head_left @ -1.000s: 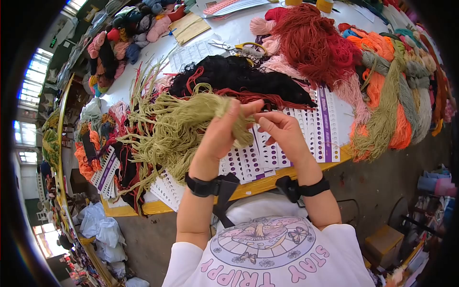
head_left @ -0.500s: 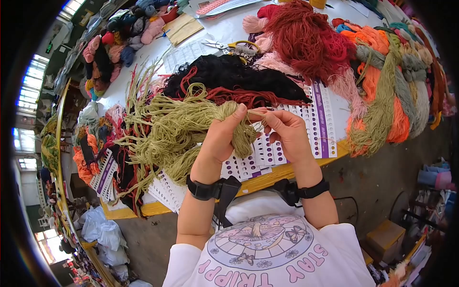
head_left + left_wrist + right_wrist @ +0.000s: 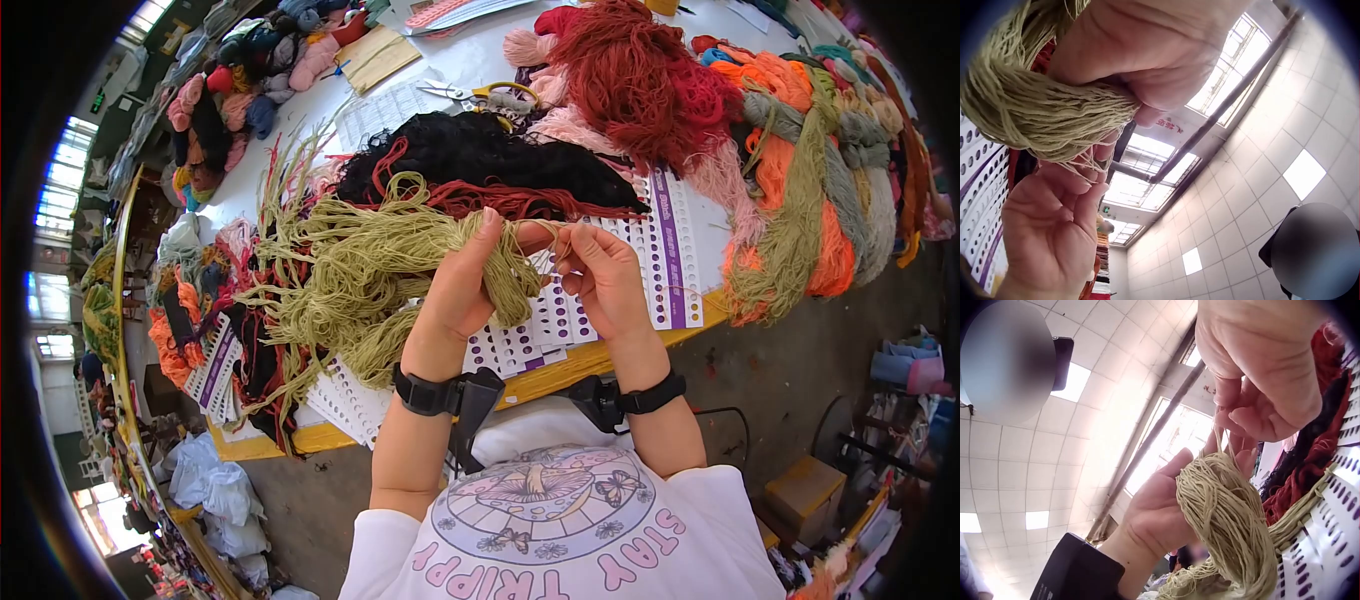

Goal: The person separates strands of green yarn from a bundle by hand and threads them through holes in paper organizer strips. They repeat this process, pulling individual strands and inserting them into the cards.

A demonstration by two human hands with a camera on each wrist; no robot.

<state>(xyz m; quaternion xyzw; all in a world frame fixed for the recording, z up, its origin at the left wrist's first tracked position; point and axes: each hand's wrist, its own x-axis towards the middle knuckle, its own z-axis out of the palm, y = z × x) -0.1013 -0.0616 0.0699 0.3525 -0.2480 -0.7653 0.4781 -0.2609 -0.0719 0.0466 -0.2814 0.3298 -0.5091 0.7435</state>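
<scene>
An olive-green yarn hank [image 3: 400, 250] spreads across the table's left part, its folded end raised in front of the person. My left hand [image 3: 462, 285] holds that end, thumb up and fingers behind the yarn. Several strands [image 3: 1225, 434] stand out from the hank's looped end [image 3: 1225, 512] in the right wrist view. My right hand [image 3: 605, 275] pinches these strands between thumb and fingertips, close beside the left fingers. The left wrist view shows the bundled yarn [image 3: 1047, 115] draped over the left hand, with the right hand's fingertips at its lower edge.
White punched cards [image 3: 510, 335] with purple strips lie under the yarn. Behind are black yarn [image 3: 470, 160], dark red yarn [image 3: 625, 80] and yellow-handled scissors [image 3: 490, 92]. Orange and green hanks [image 3: 800, 200] hang over the table's right edge. A yellow edge [image 3: 560, 375] runs along the front.
My right hand has come in to the hank's end and now pinches strands there. The left hand has kept its hold, and its thumb now points more upward.
</scene>
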